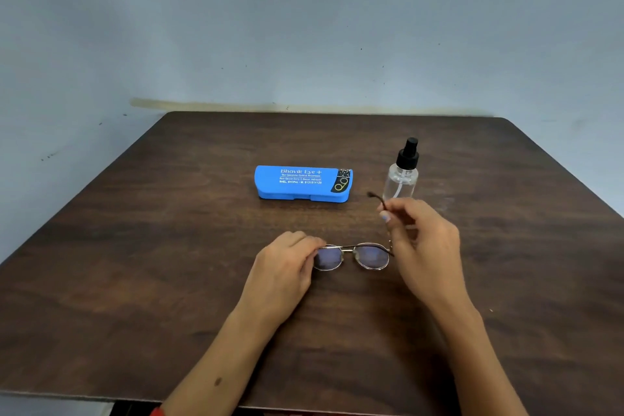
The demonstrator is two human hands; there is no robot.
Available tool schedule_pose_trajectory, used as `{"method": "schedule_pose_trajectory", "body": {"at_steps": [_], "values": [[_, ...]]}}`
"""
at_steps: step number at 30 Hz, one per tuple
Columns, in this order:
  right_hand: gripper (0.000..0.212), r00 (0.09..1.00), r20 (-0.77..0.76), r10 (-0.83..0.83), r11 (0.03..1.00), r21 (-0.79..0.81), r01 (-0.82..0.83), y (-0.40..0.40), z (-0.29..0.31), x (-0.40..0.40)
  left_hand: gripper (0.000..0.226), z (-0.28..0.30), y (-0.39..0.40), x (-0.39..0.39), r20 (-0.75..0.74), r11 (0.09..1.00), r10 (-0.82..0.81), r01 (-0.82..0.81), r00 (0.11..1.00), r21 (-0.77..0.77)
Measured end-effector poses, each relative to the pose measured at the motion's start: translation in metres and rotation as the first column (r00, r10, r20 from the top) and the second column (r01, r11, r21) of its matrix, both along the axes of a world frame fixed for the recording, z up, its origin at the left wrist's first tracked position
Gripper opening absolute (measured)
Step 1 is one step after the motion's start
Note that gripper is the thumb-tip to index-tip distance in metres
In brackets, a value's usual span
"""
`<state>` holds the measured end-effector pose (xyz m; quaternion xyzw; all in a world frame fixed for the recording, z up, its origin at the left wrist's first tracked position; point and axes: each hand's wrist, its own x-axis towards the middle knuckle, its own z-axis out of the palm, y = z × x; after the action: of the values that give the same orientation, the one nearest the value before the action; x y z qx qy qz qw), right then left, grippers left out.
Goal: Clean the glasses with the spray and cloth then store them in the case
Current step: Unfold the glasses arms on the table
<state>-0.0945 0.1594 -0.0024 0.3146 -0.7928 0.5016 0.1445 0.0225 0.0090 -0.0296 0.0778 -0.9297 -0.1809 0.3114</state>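
Thin metal-framed glasses (364,255) with round lenses sit at the middle of the dark wooden table (169,246). My left hand (287,267) grips the frame at its left lens. My right hand (422,240) pinches the right temple arm, which points up and away from me. A blue glasses case (302,183), lid closed and with white print on top, lies behind the glasses. A clear spray bottle (401,176) with a black pump top stands upright to the right of the case, just behind my right hand. No cloth is in view.
A pale blue-grey wall (304,27) rises right behind the table's far edge. The table's near edge runs along the bottom of the view, under my forearms.
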Motion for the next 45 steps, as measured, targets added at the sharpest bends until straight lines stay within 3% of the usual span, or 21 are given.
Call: {"method": "schedule_pose_trajectory", "body": {"at_steps": [5,9,14,18,24,31,35,45], "values": [[0.026,0.984,0.176,-0.041,0.983,-0.171,0.072,0.009,-0.003,-0.006,0.019,0.0,0.002,0.0,0.041,0.999,0.01,-0.008,0.999,-0.032],[0.03,0.99,0.13,-0.063,0.972,-0.218,0.091,0.006,0.0,-0.001,0.01,0.003,0.006,-0.003,0.039,0.996,0.029,-0.025,0.999,-0.087],[0.037,0.991,0.121,-0.059,0.964,-0.249,0.088,0.007,-0.001,0.0,0.022,0.003,0.011,-0.006,0.044,0.985,0.062,-0.054,0.997,-0.164],[0.026,0.987,0.139,-0.083,0.953,-0.279,0.12,0.008,-0.002,-0.002,0.028,0.003,0.015,-0.008,0.054,0.977,0.083,-0.071,0.995,-0.201],[0.023,0.973,0.199,-0.12,0.937,-0.302,0.177,0.009,-0.003,-0.004,0.006,0.004,0.016,-0.009,-0.008,0.993,0.11,-0.11,0.994,0.046],[0.024,0.953,0.156,-0.261,0.91,-0.29,0.297,0.009,-0.006,-0.007,0.011,0.001,0.013,-0.01,-0.087,0.943,0.112,-0.078,0.99,0.323],[0.014,0.94,0.126,-0.317,0.896,-0.286,0.34,0.008,-0.008,-0.006,0.009,0.002,0.015,-0.01,-0.095,0.943,0.073,-0.038,0.993,0.329],[0.012,0.907,0.163,-0.388,0.887,-0.2,0.415,0.008,-0.003,-0.002,0.009,0.003,0.012,-0.009,-0.087,0.944,0.047,-0.016,0.995,0.329]]}}
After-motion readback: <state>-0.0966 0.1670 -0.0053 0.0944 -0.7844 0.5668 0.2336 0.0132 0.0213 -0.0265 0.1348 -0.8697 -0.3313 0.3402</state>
